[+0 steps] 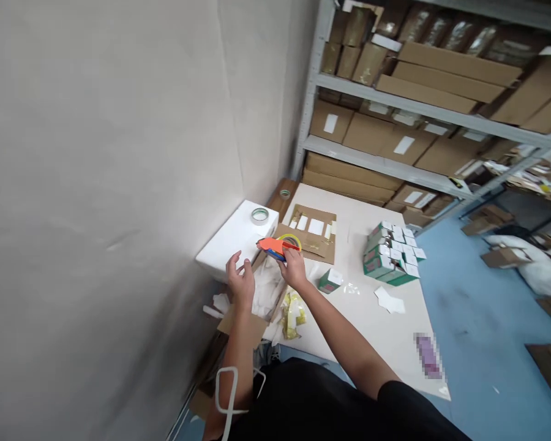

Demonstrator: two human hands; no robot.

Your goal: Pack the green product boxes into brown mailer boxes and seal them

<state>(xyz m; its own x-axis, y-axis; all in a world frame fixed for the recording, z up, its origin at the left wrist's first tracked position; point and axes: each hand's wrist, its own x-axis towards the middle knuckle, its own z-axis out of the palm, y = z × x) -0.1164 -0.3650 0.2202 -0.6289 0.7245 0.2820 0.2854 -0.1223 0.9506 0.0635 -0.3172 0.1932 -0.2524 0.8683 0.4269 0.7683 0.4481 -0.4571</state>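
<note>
I gripped the orange tape dispenser (275, 246) in my right hand (294, 268), nose outward, probably for reach; my left hand (241, 280) was spread open, empty, beside the white box (232, 239).

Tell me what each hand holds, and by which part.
The right hand holds an orange tape dispenser by its rear handle end, with the nose pointing away. The left hand is open beside the white box and holds nothing.

An orange tape dispenser (275, 246) carrying a yellowish roll is held roughly level in the right hand (294, 269), its nose pointing left, just beside the near corner of a white box (236, 236).
</note>
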